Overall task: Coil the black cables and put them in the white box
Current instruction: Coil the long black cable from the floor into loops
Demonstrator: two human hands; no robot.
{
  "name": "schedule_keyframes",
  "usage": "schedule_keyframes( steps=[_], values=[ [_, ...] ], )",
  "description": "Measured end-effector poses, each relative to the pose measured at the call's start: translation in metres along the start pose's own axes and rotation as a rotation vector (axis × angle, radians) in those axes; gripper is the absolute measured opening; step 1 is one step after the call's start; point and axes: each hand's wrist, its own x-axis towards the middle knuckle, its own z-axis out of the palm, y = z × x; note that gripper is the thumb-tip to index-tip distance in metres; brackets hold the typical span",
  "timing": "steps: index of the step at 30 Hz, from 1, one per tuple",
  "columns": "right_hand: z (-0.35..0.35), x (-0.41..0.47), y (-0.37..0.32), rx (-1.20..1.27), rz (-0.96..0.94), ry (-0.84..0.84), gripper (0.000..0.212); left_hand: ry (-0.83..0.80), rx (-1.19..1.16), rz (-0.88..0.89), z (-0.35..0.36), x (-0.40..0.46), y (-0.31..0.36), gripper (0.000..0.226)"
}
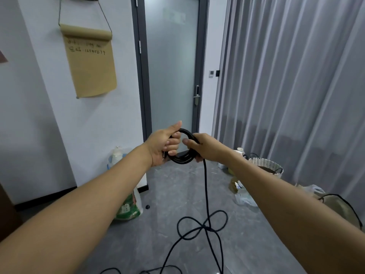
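Observation:
A black cable is partly wound into a small coil (pixel 182 159) held up in front of me at chest height. My left hand (pixel 164 144) grips the left side of the coil, fingers curled round the loops. My right hand (pixel 205 148) grips the right side, where the loose cable (pixel 206 192) hangs straight down to the floor. On the grey floor the cable lies in loose crossing loops (pixel 203 227) and runs out of view at the bottom. No white box is in view.
A frosted glass door (pixel 171 76) stands straight ahead, grey curtains (pixel 296 86) on the right. A woven basket (pixel 266 165), plastic bags (pixel 244 196) and a tan bag (pixel 339 206) sit along the right. A green sack (pixel 129 208) leans by the left wall.

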Motion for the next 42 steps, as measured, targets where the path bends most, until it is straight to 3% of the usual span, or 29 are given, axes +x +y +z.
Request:
schedule_keyframes(
  steps=[3,7,13,16,22,29,35,39,42],
  values=[
    [0.001,-0.002,0.013,0.161,0.021,0.010,0.032,0.118,-0.084,0.058,-0.014,-0.002,0.005,0.044],
    [-0.003,-0.010,0.039,0.169,0.100,0.079,0.026,0.314,-0.190,0.138,-0.041,-0.006,0.014,0.043],
    [0.000,-0.009,0.054,0.071,0.172,0.265,0.017,0.666,-0.261,0.226,-0.064,-0.008,0.020,0.039],
    [0.008,0.000,0.037,-0.133,0.122,0.283,0.018,0.741,-0.084,0.327,-0.060,-0.006,0.020,0.040],
    [0.017,0.005,-0.011,-0.373,-0.070,0.125,0.020,0.723,0.494,0.507,-0.044,-0.007,0.015,0.045],
    [0.003,0.000,-0.054,-0.282,-0.229,0.012,0.020,0.736,0.908,0.557,-0.030,-0.010,0.011,0.043],
    [-0.004,-0.001,-0.063,-0.148,-0.297,0.016,0.026,0.521,0.903,0.574,-0.019,-0.011,0.008,0.041],
    [-0.008,0.000,-0.063,-0.029,-0.276,0.107,0.039,0.318,0.552,0.430,-0.007,-0.015,0.002,0.046],
    [-0.012,0.001,-0.058,0.032,-0.203,0.147,0.034,0.170,0.360,0.275,-0.005,-0.019,0.005,0.044]
  ],
)
